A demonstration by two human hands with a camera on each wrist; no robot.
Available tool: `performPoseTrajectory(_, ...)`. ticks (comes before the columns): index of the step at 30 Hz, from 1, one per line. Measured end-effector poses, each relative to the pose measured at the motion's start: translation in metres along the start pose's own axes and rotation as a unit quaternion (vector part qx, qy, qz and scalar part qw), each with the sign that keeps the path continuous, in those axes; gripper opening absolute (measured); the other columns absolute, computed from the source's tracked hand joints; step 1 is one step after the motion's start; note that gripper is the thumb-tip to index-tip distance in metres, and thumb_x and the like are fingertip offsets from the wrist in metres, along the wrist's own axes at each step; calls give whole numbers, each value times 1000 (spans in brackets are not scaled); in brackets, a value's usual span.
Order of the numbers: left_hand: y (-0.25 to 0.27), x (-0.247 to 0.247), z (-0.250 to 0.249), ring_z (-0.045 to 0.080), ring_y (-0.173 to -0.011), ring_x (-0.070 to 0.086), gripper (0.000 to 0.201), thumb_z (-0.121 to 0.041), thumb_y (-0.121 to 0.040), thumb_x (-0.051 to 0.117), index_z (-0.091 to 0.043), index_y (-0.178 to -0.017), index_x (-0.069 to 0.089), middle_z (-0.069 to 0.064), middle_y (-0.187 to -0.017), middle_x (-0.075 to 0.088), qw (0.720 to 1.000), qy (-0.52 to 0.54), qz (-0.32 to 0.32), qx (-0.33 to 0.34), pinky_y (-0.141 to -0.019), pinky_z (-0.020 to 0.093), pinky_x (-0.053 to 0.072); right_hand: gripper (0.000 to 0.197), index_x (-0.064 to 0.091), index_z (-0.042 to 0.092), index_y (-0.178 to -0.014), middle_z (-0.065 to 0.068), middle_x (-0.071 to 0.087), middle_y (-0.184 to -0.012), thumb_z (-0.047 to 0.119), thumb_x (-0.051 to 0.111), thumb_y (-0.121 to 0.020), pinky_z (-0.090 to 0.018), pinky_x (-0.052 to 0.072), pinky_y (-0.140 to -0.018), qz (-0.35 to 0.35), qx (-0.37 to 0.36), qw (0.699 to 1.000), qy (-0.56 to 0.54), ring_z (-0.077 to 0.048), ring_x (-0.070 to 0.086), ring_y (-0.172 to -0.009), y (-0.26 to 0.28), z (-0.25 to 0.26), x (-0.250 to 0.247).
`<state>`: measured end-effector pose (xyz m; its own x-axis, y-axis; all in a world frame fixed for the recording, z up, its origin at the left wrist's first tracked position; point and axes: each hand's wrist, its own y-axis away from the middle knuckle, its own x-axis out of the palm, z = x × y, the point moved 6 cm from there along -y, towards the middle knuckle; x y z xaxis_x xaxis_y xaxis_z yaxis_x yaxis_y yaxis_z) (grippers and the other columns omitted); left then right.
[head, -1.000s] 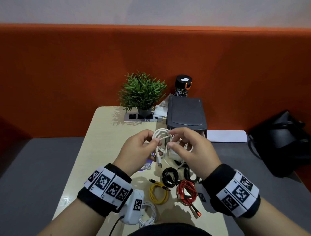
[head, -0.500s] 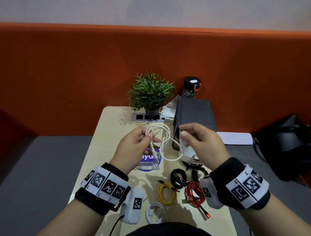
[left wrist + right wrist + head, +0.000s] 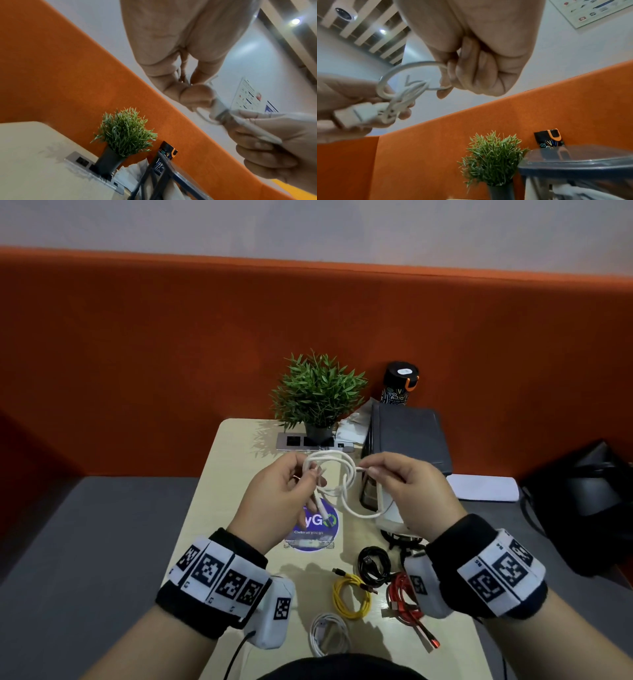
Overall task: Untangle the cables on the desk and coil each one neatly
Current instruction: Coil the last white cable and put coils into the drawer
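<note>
Both hands hold a white cable point(image 3: 337, 474) in the air above the desk point(image 3: 226, 460), its loops knotted between them. My left hand point(image 3: 301, 481) pinches the loops together with a white plug point(image 3: 358, 115) that hangs down from its fingers. My right hand point(image 3: 373, 472) pinches a strand of the same cable point(image 3: 412, 66), and another loop sags below it. On the desk near me lie four coils: a yellow cable point(image 3: 351, 597), a black cable point(image 3: 373, 565), a red cable point(image 3: 406, 601) and a second white cable point(image 3: 327, 637).
At the back of the desk stand a potted plant point(image 3: 317, 395), a socket strip point(image 3: 298, 441), a dark bin with a lid point(image 3: 407, 436) and a black patterned bottle point(image 3: 399, 383). A round blue sticker point(image 3: 313, 529) lies mid-desk. An orange partition point(image 3: 137, 354) rises behind.
The hands have drawn apart, the right one moving right with its strand, so the white bundle has opened into wider loops. The head view has also shifted left.
</note>
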<state>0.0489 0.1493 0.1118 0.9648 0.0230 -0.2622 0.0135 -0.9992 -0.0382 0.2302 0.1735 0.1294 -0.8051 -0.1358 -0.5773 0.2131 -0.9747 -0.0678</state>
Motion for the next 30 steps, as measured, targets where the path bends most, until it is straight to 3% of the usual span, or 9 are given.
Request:
performPoseTrajectory(3, 0, -2, 3, 32, -58, 65, 14, -13, -97, 48, -5, -91, 58, 10, -85, 68, 999, 30, 1, -21, -55, 47, 53, 15, 68, 32, -86, 12, 59, -67, 25, 57, -93, -13, 37, -55, 10, 7, 1000, -14, 1, 50, -61, -1, 1, 5)
performPoseTrajectory(7, 2, -11, 8, 28, -57, 66, 13, -13, -98, 45, -9, -89, 55, 7, -75, 68, 997, 47, -38, -45, -60, 49, 57, 11, 66, 30, -99, 4, 60, -61, 25, 62, -90, -24, 41, -51, 64, 21, 997, -37, -5, 49, -47, 3, -1, 25)
performPoseTrajectory(12, 1, -25, 9, 26, -60, 68, 13, -20, -97, 43, -18, -88, 52, 7, -68, 68, 997, -18, -76, -31, -61, 49, 57, 15, 64, 11, -101, -5, 64, -62, 3, 54, -93, -24, 47, -51, 78, 68, 975, -196, -20, 61, -52, 4, -2, 29)
performPoseTrajectory(14, 1, -25, 6, 22, -60, 68, 13, -16, -97, 45, -16, -87, 53, 2, -64, 65, 998, -11, -51, -35, -60, 46, 58, 14, 63, 6, -94, -7, 63, -63, 3, 49, -96, -30, 53, -62, 45, 78, 965, -245, -20, 65, -61, 0, -4, 21)
performPoseTrajectory(16, 0, -26, 3, 20, -60, 68, 13, -14, -96, 48, -15, -85, 54, 7, -65, 64, 999, -14, -25, -36, -58, 42, 58, 17, 61, 6, -90, -7, 60, -60, 4, 45, -98, -38, 54, -72, 26, 93, 951, -293, -22, 68, -66, -3, -6, 18)
performPoseTrajectory(18, -1, -25, 4, 23, -58, 66, 12, -12, -96, 48, -9, -86, 55, 17, -69, 64, 999, 15, 4, -51, -56, 38, 55, 20, 60, 6, -89, -6, 51, -54, 6, 42, -99, -35, 55, -63, 25, 105, 938, -329, -20, 64, -56, -4, -6, 20)
performPoseTrajectory(21, 1, -17, 9, 18, -62, 63, 13, -8, -95, 50, -4, -84, 56, 12, -72, 66, 993, 65, 58, -74, -57, 32, 53, 22, 59, 8, -88, -2, 38, -49, 8, 40, -100, -29, 43, -47, 1, 86, 952, -293, -18, 47, -43, -6, -7, 20)
performPoseTrajectory(25, 0, -15, 8, 18, -72, 62, 14, -5, -92, 50, -6, -80, 57, 10, -77, 68, 978, 167, 98, -74, -63, 25, 53, 23, 57, 14, -87, 3, 30, -50, 16, 39, -102, -19, 19, -41, 0, 89, 961, -260, -10, 23, -42, -7, -7, 22)
performPoseTrajectory(30, -1, -16, 1, 17, -65, 61, 12, -19, -82, 60, -7, -84, 62, 7, -68, 65, 965, 223, 128, -49, -58, 24, 51, 24, 58, 13, -87, 3, 28, -48, 18, 39, -102, -18, 17, -42, 1, 110, 959, -260, -12, 17, -42, -7, -8, 22)
